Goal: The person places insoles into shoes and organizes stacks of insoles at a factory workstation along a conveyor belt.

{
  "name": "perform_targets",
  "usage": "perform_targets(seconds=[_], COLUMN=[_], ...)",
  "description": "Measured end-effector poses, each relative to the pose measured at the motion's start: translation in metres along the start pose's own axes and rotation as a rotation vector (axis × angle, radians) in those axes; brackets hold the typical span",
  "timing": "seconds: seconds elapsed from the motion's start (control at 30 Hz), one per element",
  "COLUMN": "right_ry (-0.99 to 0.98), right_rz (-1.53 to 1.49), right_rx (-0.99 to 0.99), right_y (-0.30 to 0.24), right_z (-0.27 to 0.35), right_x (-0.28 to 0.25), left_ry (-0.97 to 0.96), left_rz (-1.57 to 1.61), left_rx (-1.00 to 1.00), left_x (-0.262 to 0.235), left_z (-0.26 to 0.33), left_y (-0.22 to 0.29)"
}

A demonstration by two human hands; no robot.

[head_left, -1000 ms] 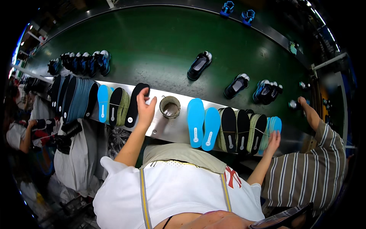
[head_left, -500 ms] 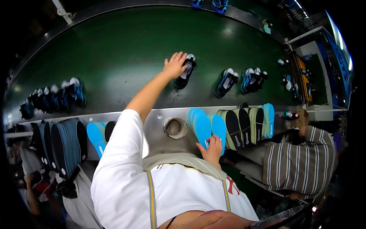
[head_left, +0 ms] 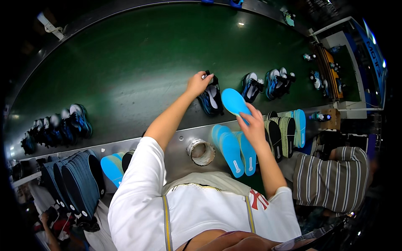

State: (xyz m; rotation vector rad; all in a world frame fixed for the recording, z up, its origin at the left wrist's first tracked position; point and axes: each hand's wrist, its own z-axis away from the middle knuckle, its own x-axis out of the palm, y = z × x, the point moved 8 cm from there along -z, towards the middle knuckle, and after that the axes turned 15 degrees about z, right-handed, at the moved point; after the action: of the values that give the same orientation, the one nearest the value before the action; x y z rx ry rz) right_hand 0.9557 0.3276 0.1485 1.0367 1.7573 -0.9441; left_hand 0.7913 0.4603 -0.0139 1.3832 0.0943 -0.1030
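My left hand (head_left: 198, 85) has its fingers closed on the far end of a dark sneaker (head_left: 211, 101) with blue trim, which rests on the green belt with its opening up. Above the metal ledge, my right hand (head_left: 253, 124) grips a light-blue insole (head_left: 233, 101) by one end. The insole is tilted, its rounded free end pointing toward the belt, close to the sneaker but apart from it. Below that hand stands a stack of blue insoles (head_left: 227, 147) on the ledge, partly beside a second blue stack (head_left: 248, 155).
Dark insole stacks (head_left: 286, 136) continue rightward, and others (head_left: 79, 184) stand at left. A rusty-rimmed round cup (head_left: 201, 152) sits on the metal ledge (head_left: 176, 147). More sneakers (head_left: 79, 120) line the green belt (head_left: 125, 67). A person in a striped shirt (head_left: 331, 180) is at right.
My right hand has lifted a blue insole from the stack toward the belt. My left hand has gone from lying over the sneaker to gripping its far end; the sneaker sits nearer me.
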Motion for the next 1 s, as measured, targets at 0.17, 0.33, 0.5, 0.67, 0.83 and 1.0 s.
perform_targets(seconds=[0.17,0.33,0.5,0.67,0.83,1.0], right_ry=[-0.136,-0.197,-0.361,-0.442,-0.341,-0.931], right_rz=[0.090,0.128,0.206,0.227,0.185,0.243], right_rx=[-0.206,-0.285,-0.115,-0.089,-0.065,-0.108], right_y=[-0.006,-0.029,-0.012,-0.016,-0.016,-0.009], right_z=[-0.025,-0.038,-0.031,-0.036,-0.032,-0.033], right_x=[0.082,0.103,0.145,0.173,0.159,0.154], left_ry=[0.097,0.194,0.186,0.155,0.095,0.015], left_rz=[0.098,0.098,0.204,0.226,0.233,0.119], left_rx=[-0.068,-0.147,-0.200,-0.183,-0.164,-0.070], left_x=[0.000,-0.008,-0.008,-0.009,-0.010,-0.016], left_z=[0.003,0.001,0.007,0.007,0.008,0.019], left_y=[-0.014,-0.028,-0.030,-0.032,-0.030,-0.011])
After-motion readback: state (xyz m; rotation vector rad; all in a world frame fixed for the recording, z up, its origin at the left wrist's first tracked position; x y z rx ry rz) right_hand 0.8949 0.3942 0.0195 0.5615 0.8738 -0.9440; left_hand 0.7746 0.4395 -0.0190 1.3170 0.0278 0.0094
